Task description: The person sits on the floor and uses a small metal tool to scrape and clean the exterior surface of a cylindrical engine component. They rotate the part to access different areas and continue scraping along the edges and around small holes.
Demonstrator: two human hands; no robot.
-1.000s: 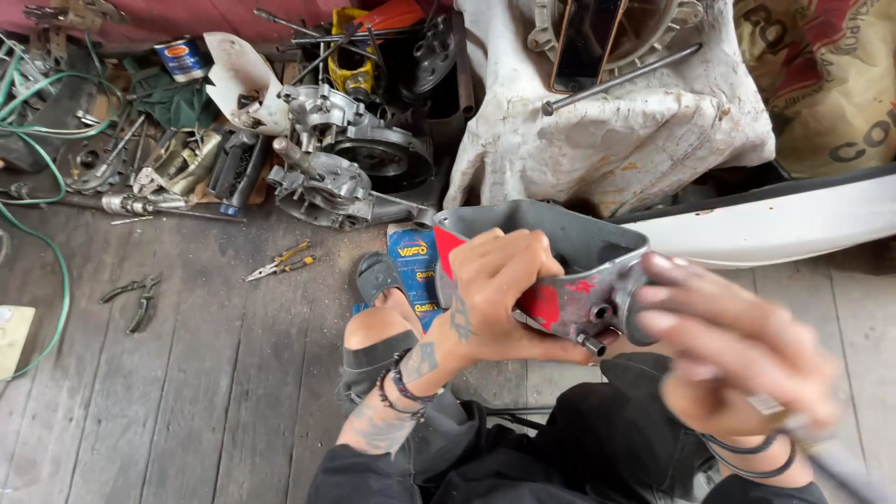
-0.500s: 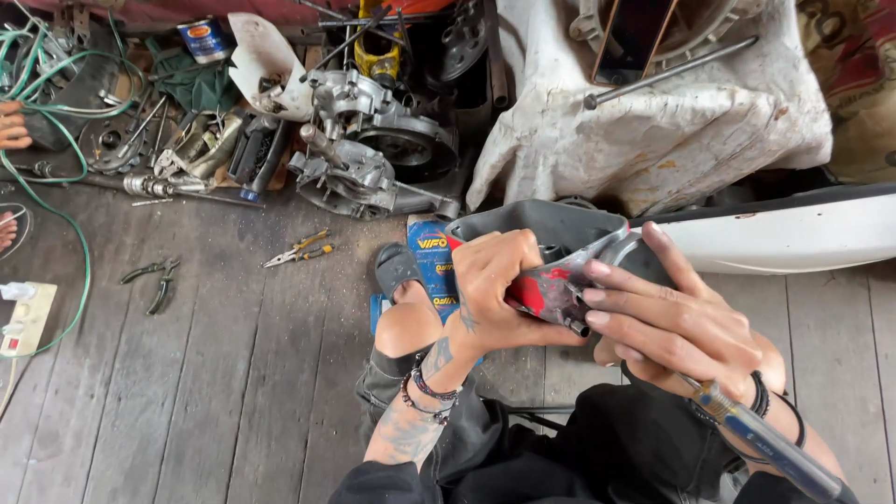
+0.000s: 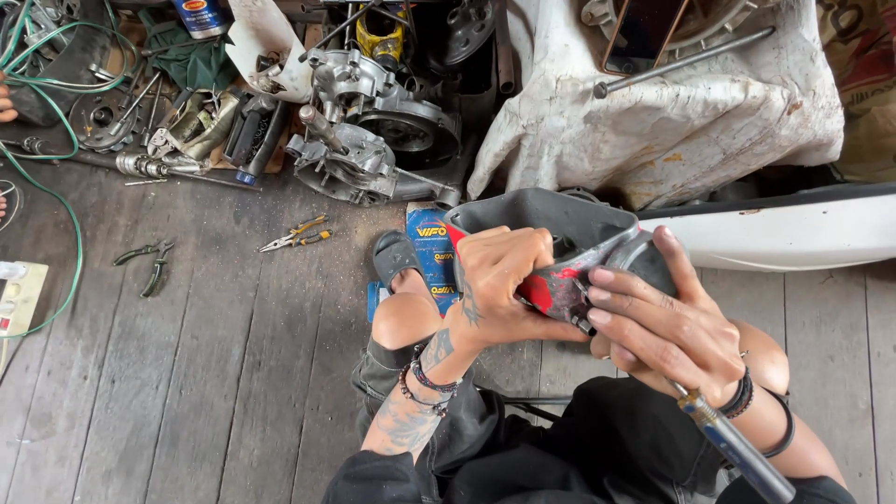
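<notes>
Now the right hand (image 3: pixel 677 331), which was lifted clear a second ago, wraps its fingers onto the grey and red housing (image 3: pixel 560 247) with a screwdriver (image 3: pixel 733 443) tucked under, while the left hand (image 3: pixel 499 285) keeps gripping it over the knees.

The screwdriver (image 3: pixel 733 446) tip is hidden under the right hand (image 3: pixel 667 327).

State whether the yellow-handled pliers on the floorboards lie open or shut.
Shut: the yellow-handled pliers lie flat on the wooden floor, tips meeting in one point.
</notes>
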